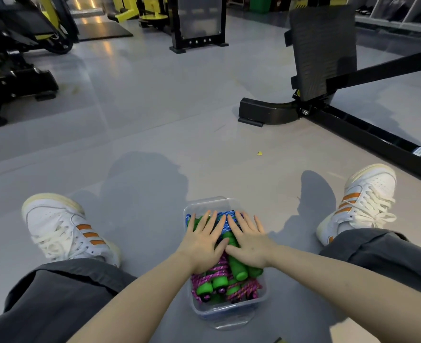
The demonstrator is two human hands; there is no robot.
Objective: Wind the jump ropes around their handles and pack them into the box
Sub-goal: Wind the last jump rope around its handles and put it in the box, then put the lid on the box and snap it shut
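Both hands, left hand [202,240] and right hand [250,241], lay flat and gripped nothing, pressing the wound jump ropes [225,280] down inside the clear box [210,203] between my feet. I judged even, gentle pressure best.

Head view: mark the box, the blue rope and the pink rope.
box [212,202], head view, on its far rim.
blue rope [226,225], head view, on the coils at the far end of the box.
pink rope [219,268], head view, on the coils in the near half of the box.
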